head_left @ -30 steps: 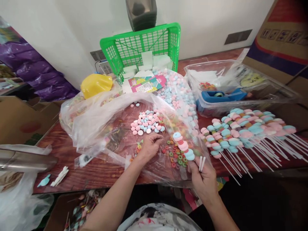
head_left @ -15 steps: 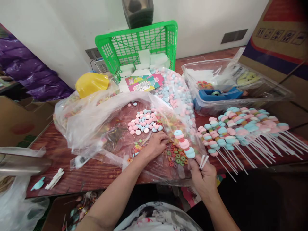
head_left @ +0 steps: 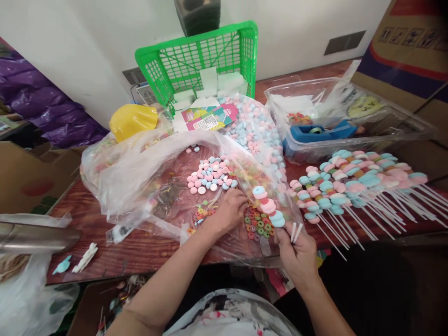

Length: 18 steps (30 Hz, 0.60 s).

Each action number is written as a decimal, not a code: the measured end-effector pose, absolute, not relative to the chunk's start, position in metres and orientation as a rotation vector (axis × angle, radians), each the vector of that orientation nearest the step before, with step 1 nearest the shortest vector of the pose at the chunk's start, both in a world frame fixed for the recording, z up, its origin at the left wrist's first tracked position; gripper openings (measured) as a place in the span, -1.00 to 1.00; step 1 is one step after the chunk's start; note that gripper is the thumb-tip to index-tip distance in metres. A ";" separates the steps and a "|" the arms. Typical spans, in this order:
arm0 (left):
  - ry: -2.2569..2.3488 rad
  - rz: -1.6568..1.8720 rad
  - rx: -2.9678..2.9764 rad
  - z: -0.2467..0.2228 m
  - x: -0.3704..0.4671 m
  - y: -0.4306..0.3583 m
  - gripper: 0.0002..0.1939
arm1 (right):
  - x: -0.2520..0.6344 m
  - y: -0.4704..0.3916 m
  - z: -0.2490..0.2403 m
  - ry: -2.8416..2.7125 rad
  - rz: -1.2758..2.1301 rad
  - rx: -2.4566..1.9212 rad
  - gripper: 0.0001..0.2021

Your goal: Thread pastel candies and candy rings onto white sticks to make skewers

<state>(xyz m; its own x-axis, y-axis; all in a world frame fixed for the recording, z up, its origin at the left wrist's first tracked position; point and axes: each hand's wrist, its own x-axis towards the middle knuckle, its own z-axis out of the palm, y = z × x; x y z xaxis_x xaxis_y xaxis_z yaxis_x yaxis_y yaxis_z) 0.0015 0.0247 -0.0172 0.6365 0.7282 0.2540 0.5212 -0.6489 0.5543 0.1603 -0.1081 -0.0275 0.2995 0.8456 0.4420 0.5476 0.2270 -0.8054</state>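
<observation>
One candy skewer [head_left: 269, 206], probably light, squashable and best gripped by its hidden stick, is held tilted near ring candies [head_left: 260, 224] by the closed right hand [head_left: 297, 252] in the head view, while whether anything is pinched by the left hand [head_left: 231, 208] nearby cannot be told.

My left forearm [head_left: 175, 275], bare, extends forward and inward; the left hand [head_left: 227, 211] presents its back uppermost, fingers [head_left: 241, 200] bent toward my right, tips not clearly visible. My right forearm [head_left: 324, 301], also bare, angles forward and inward; the right hand [head_left: 297, 252] is closed in a grip, thumb [head_left: 287, 244] extended forward. Both hands stand apart.
</observation>
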 end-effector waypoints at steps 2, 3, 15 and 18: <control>0.931 0.727 2.436 -0.023 0.003 0.020 -0.76 | 0.160 -0.107 -0.029 -1.382 0.315 -1.448 -0.85; 0.920 0.759 2.413 -0.024 0.003 0.019 -0.76 | 0.160 -0.106 -0.030 -1.386 0.313 -1.448 -0.84; 0.899 1.265 0.892 0.029 -0.014 -0.002 -0.67 | 0.147 -0.109 -0.030 -1.572 0.335 -1.356 -0.79; 0.925 1.345 0.901 0.025 -0.017 -0.005 -0.72 | 0.143 -0.108 -0.037 -1.604 0.332 -1.347 -0.78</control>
